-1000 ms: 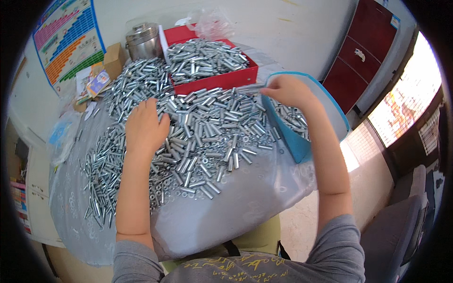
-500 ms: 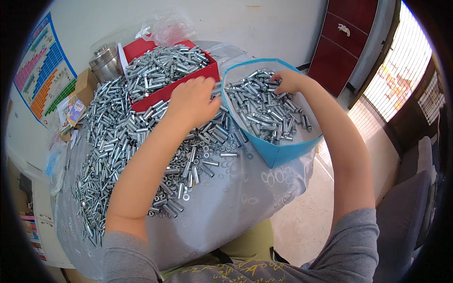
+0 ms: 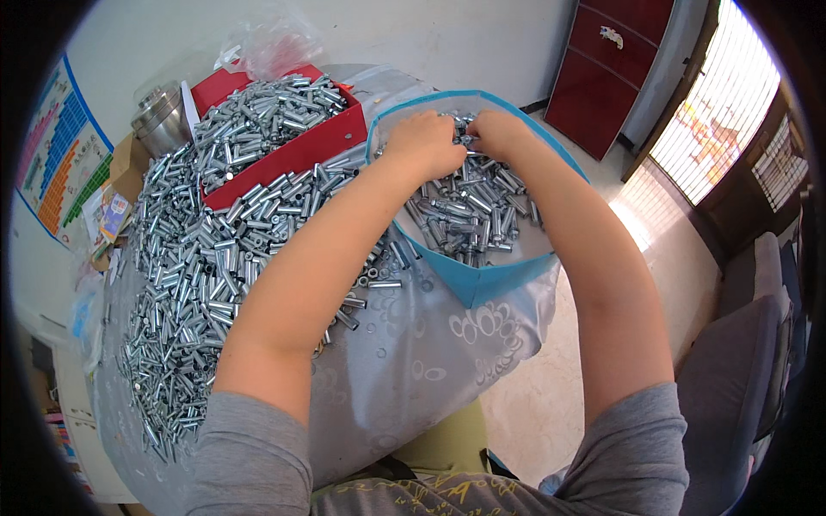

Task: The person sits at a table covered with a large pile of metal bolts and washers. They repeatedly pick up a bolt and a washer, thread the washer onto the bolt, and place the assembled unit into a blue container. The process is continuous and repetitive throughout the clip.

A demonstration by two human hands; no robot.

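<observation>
Both my hands are over the far part of a blue fabric bin [image 3: 482, 282] that holds many silvery expansion bolts [image 3: 471, 215]. My left hand [image 3: 425, 144] is bent down at the bin's far left, fingers curled and mostly hidden behind its back, thumb toward the right hand. Close beside it, my right hand [image 3: 501, 135] is closed, its fingertips low among the bolts. What either hand grips is hidden. To the left, a large heap of metal sleeves and bolts [image 3: 185, 267] spreads over the table, and an open red box [image 3: 288, 155] is piled with more bolts.
A silvery patterned cloth covers the table [image 3: 404, 370]. At the back left stand a metal canister [image 3: 162, 119], a cardboard box [image 3: 129, 163] and a clear plastic bag [image 3: 271, 43]. Grey chairs [image 3: 723, 378] are at the right, beyond the table's edge.
My left hand has moved right, from above the heap into the bin. My right hand has shifted slightly left and toward the far side. The view has swung a little.
</observation>
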